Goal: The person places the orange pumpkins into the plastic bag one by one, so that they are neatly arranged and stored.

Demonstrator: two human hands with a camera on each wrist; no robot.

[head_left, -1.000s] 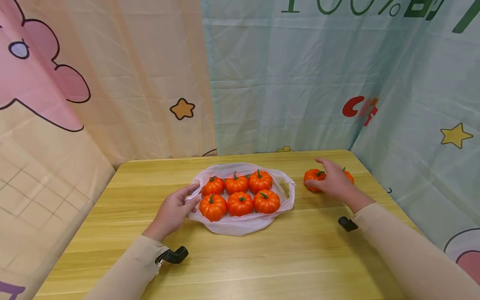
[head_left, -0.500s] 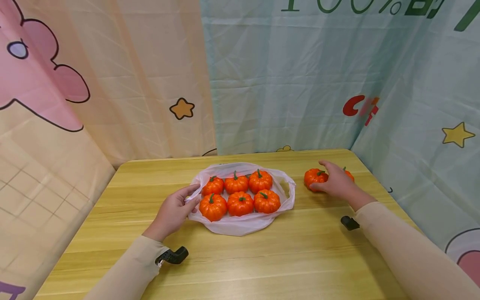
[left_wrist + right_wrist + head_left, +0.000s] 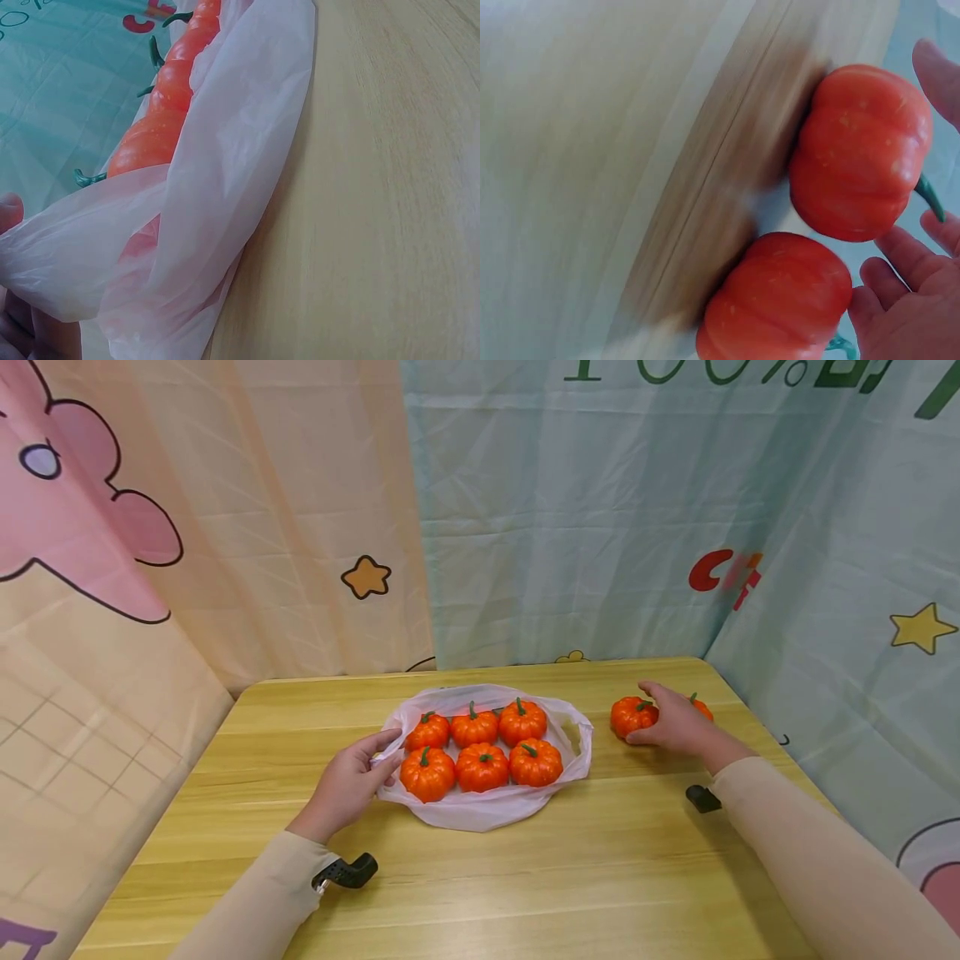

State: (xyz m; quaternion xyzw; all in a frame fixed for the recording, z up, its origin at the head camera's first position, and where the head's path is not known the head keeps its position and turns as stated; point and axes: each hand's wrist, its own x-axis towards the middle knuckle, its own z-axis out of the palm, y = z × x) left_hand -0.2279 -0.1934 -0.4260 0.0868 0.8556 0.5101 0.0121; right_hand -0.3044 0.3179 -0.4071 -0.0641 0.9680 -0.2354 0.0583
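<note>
My left hand (image 3: 347, 783) pinches the left edge of a thin white plastic bag (image 3: 480, 817) between thumb and fingers. The bag lies open on the table, and several small orange pumpkins (image 3: 482, 768) with green stems sit in it in two rows. Over to the right, my right hand (image 3: 681, 725) is spread around a loose pumpkin (image 3: 632, 720). The right wrist view has that pumpkin (image 3: 861, 154) between thumb and fingers, with a gap at the thumb and fingertips right at its edge. Another loose pumpkin (image 3: 702, 707) is partly hidden behind this hand.
The wooden table (image 3: 480, 893) has its back edge close against a printed curtain (image 3: 570, 527). A bag handle loop (image 3: 581, 739) lies at the bag's right end. Black devices (image 3: 348, 870) are strapped at both wrists.
My right hand has drawn slightly right, so more of the left loose pumpkin shows. My left hand and the bag keep their place.
</note>
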